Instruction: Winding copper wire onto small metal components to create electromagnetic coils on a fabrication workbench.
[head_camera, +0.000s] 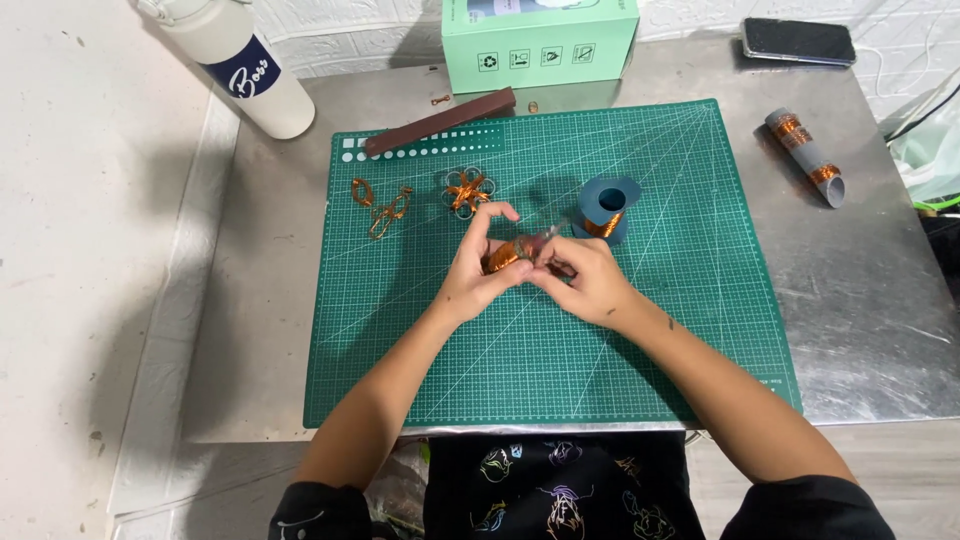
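Fingers (492, 222) of both hands pinched a copper wire coil (505, 253), its long axis running left-right between left hand (478, 270) and right hand (585, 280).

We get one view only, head-worn, looking steeply down and forward over our own forearms. It faces the far wall, close in: the green cutting mat (560, 300) fills the centre, the metal table (860, 300) runs to the right edge, our lap shows at the bottom.
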